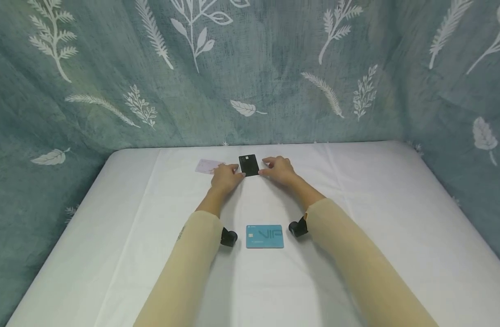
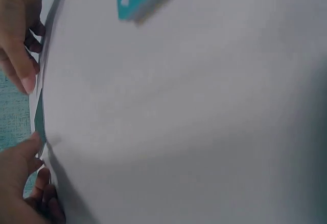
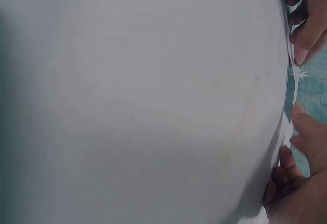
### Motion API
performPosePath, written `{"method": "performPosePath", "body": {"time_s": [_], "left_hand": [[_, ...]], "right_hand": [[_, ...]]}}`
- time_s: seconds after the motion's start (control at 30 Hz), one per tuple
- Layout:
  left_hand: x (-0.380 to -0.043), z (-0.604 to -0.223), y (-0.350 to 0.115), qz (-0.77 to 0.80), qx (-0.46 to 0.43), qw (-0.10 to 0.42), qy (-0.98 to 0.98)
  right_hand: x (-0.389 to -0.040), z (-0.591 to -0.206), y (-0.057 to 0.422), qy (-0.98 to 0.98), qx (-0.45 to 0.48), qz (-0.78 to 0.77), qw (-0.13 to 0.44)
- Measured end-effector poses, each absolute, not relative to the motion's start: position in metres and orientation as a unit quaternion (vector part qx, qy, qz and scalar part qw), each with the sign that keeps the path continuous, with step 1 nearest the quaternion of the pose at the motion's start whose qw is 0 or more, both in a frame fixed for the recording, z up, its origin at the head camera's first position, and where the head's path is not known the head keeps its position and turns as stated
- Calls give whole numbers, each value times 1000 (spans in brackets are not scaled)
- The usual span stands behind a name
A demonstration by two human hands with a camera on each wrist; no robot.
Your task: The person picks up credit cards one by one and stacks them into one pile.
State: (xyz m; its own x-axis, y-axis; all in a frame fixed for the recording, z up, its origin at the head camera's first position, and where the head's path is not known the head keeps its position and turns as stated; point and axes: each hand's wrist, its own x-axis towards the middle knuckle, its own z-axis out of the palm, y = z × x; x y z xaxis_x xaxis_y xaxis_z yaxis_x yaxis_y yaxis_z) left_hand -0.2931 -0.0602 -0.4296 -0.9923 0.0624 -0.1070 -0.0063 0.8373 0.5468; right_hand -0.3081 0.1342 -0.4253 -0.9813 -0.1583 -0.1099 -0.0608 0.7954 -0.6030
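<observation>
A black card with a small chip mark lies slightly turned at the far side of the white table. My left hand is at its left, thumb at the near left corner and fingers loosely bent. On the other side my right hand has its thumb at the near right corner, its index finger apart from the card. A pale pinkish card lies left of the black one, partly hidden by my left hand. Nearer to me, between the forearms, is a blue card marked VIP.
The white cloth-covered table ends at a green leaf-patterned curtain just beyond the cards. Black wrist cameras sit on the inner sides of both sleeves, either side of the blue card.
</observation>
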Motion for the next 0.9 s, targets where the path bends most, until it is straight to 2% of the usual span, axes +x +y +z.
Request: {"method": "performPosePath", "body": {"time_s": [0.23, 0.67, 0.9], "left_hand": [[-291, -439, -49, 246, -30, 32, 968], [-292, -446, -47, 151, 13, 58, 987], [-289, -447, -53, 169, 62, 58, 982]], "right_hand": [[-310, -429, 121, 960, -45, -267, 72], [-311, -428, 114, 971, -59, -219, 80], [-310, -428, 116, 974, -50, -207, 77]]}}
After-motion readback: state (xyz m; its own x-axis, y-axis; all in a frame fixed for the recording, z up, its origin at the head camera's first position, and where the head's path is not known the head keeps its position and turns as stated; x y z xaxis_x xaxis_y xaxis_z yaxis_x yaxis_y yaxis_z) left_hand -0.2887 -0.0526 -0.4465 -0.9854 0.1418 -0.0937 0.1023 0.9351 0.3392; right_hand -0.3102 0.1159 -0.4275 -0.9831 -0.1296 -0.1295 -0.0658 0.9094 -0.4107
